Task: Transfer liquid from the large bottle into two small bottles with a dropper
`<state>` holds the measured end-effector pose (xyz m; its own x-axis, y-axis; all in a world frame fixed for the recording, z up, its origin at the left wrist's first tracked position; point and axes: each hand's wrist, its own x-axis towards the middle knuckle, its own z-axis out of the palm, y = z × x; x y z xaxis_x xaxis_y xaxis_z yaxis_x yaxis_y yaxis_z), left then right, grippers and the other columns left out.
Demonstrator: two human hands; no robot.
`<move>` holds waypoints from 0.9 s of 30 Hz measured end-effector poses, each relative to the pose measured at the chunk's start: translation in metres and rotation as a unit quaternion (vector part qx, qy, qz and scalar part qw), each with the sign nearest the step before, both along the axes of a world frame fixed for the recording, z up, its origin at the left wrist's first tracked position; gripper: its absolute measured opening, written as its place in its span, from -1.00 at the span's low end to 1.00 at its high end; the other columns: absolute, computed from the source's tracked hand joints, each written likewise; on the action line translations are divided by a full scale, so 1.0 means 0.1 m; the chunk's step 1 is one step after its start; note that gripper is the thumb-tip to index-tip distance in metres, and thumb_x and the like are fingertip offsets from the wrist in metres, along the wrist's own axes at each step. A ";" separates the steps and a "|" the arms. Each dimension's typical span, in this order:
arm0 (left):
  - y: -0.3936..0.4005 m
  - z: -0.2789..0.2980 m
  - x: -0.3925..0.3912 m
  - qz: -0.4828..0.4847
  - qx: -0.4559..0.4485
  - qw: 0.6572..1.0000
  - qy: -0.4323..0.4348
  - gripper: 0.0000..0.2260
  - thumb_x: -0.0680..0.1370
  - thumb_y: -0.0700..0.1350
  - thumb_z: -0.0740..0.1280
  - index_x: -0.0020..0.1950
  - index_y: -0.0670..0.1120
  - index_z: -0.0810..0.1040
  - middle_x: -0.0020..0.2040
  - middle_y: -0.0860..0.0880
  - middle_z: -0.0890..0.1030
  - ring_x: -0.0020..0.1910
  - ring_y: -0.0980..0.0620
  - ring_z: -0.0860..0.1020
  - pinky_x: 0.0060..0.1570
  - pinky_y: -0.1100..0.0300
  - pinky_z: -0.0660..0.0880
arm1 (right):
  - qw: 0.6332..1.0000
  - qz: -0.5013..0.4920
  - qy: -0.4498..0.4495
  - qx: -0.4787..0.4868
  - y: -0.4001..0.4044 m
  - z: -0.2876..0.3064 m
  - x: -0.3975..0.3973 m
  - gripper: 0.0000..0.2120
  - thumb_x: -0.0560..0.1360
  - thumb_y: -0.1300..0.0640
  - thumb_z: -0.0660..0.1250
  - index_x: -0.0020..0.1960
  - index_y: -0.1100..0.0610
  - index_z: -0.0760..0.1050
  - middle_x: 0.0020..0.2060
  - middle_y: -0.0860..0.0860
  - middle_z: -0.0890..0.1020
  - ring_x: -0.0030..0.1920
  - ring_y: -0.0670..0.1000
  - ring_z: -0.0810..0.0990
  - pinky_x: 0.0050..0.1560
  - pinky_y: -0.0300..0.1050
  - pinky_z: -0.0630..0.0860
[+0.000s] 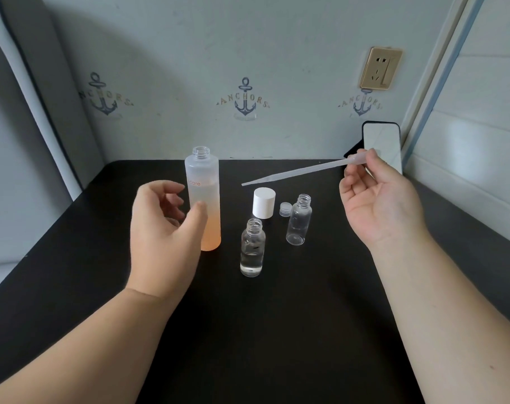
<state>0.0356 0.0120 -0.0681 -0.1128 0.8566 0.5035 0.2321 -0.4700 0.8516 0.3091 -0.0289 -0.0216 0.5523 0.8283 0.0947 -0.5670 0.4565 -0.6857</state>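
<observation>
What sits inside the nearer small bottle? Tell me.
The nearer small bottle stands uncapped and holds clear liquid in roughly its lower third; above that it looks empty. Nothing covers it. The farther small bottle appears empty.

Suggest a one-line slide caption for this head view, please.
Right hand pinches the dropper above two small bottles while the left hand reaches around the uncapped large bottle.

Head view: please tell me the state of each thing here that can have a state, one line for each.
large bottle: upright, uncapped, partly filled
near small bottle: upright, open, some clear liquid inside
far small bottle: upright, open, looks empty
white cap: off, standing on table
small clear cap: off, on table
dropper: pinched, held in air
left hand: open beside large bottle
right hand: pinches dropper bulb
</observation>
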 end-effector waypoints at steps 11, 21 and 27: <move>0.16 -0.10 0.05 -0.065 -0.108 0.986 0.112 -0.71 0.55 0.13 0.43 0.13 0.36 0.36 -0.12 0.50 0.52 -0.10 0.59 0.45 -0.22 0.40 0.34 | 1.000 0.011 0.008 0.017 -0.01 -0.01 -0.02 -0.91 0.56 0.20 0.40 0.03 0.20 0.63 -0.20 0.06 0.71 -0.23 -0.01 0.68 -0.21 -0.20 0.58; 0.07 -0.03 0.05 -0.094 -0.072 0.986 0.119 -0.60 0.53 0.01 0.47 -0.04 0.56 0.42 -0.02 0.41 0.55 -0.01 0.40 0.50 -0.14 0.25 0.43 | 0.998 0.008 0.001 0.058 -0.01 0.01 0.01 -0.92 0.57 0.17 0.39 -0.01 0.19 0.60 -0.17 0.01 0.71 -0.17 -0.03 0.69 -0.16 -0.21 0.57; 0.07 -0.05 0.05 -0.083 -0.066 0.986 0.129 -0.57 0.52 0.00 0.47 0.05 0.57 0.43 -0.02 0.33 0.57 -0.04 0.20 0.57 -0.10 0.21 0.47 | 0.999 -0.005 -0.009 0.047 -0.01 0.01 0.02 -0.91 0.59 0.18 0.38 0.06 0.20 0.57 -0.17 0.02 0.71 -0.18 -0.03 0.68 -0.14 -0.22 0.57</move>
